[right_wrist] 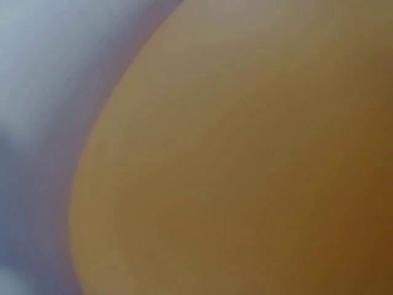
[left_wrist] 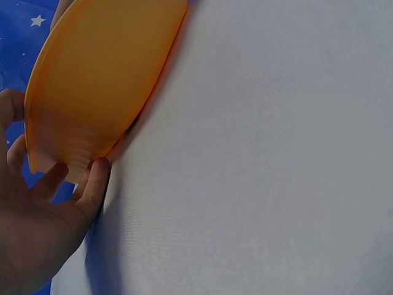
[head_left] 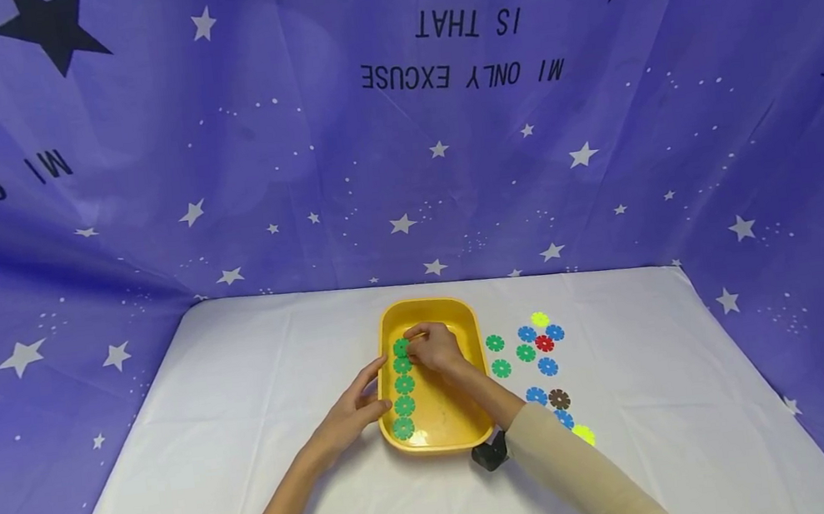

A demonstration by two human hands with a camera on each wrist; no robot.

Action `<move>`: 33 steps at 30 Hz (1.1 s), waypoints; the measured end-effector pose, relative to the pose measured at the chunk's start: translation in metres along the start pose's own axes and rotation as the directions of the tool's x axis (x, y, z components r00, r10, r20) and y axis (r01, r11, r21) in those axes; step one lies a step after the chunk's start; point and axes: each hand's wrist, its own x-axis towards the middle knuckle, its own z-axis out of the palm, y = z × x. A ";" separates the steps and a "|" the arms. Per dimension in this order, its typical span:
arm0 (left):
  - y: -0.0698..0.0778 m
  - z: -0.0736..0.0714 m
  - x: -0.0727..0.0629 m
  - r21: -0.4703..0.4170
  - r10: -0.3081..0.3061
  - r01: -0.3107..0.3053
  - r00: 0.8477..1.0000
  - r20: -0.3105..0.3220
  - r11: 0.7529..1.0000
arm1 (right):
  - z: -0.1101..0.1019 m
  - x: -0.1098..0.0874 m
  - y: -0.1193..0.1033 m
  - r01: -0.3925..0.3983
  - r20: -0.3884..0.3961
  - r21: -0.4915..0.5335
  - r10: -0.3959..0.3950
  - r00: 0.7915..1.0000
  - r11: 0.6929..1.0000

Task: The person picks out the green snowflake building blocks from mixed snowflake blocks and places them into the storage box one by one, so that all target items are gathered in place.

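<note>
A yellow tray [head_left: 444,421] holds a column of green notched discs [head_left: 404,384] along its left side. My right hand [head_left: 435,348] reaches into the tray, its curled fingers pinching the topmost green disc [head_left: 400,347]. My left hand [head_left: 346,419] is at the tray's left side, its spread fingers touching the outer wall and rim. In the left wrist view the left hand's fingertips [left_wrist: 98,169] rest against the orange-looking tray wall [left_wrist: 104,67]. The right wrist view is blurred and filled mostly by the tray [right_wrist: 233,172]; the right hand does not show there.
Right of the tray lie loose notched discs: several green [head_left: 502,368] and blue [head_left: 547,367], a red one [head_left: 545,343], a brown one [head_left: 559,399] and two yellow [head_left: 540,319]. White cloth [head_left: 701,427] covers the table. A purple star-patterned curtain [head_left: 344,189] stands behind and at both sides.
</note>
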 end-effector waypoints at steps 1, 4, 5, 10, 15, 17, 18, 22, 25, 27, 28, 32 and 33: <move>0.000 0.000 0.000 -0.001 0.001 -0.001 1.000 0.000 1.000 | 0.000 0.000 0.001 0.003 -0.001 0.011 -0.003 1.000 1.000; -0.001 0.000 0.000 0.001 0.000 0.000 1.000 0.000 1.000 | 0.000 -0.001 0.000 0.017 -0.003 0.032 -0.017 1.000 0.999; -0.001 0.000 0.000 0.004 -0.001 0.001 1.000 -0.002 1.000 | 0.000 -0.002 -0.001 0.021 -0.004 0.039 -0.021 1.000 0.999; 0.000 0.001 0.000 0.014 -0.007 0.007 1.000 -0.006 1.000 | 0.001 -0.002 -0.003 0.009 -0.016 0.045 -0.008 1.000 0.999; 0.000 0.001 0.000 0.013 -0.005 0.005 1.000 -0.006 1.000 | 0.001 -0.001 -0.002 -0.001 -0.023 0.029 0.002 1.000 1.000; -0.001 0.001 0.000 0.012 -0.006 0.006 1.000 -0.008 1.000 | 0.001 -0.002 -0.003 0.005 -0.023 0.016 -0.005 1.000 1.000; -0.001 0.001 0.000 0.011 -0.007 0.007 1.000 -0.009 1.000 | 0.001 -0.002 -0.003 0.005 -0.022 0.010 -0.005 1.000 1.000; -0.003 0.002 0.001 0.010 -0.007 0.007 1.000 -0.008 1.000 | 0.000 -0.002 -0.002 0.008 -0.029 -0.018 -0.009 1.000 1.000; -0.004 0.002 0.001 0.009 -0.005 0.005 1.000 -0.011 1.000 | 0.000 -0.002 -0.002 0.002 -0.041 -0.037 -0.004 0.999 0.999; -0.003 0.002 0.001 0.012 -0.004 0.004 1.000 -0.015 1.000 | -0.002 -0.003 -0.003 -0.004 -0.048 -0.061 0.001 0.999 0.998; -0.003 0.002 0.001 0.012 -0.005 0.005 1.000 -0.015 1.000 | -0.003 -0.004 -0.004 -0.004 -0.048 -0.078 0.001 0.999 0.997; -0.002 0.001 0.001 0.018 -0.010 0.011 1.000 -0.022 1.000 | -0.008 -0.009 -0.009 0.003 -0.023 -0.140 -0.006 1.000 0.990; -0.002 0.001 0.001 0.019 -0.012 0.012 1.000 -0.024 1.000 | -0.011 -0.011 -0.011 0.010 -0.011 -0.163 -0.012 1.000 0.987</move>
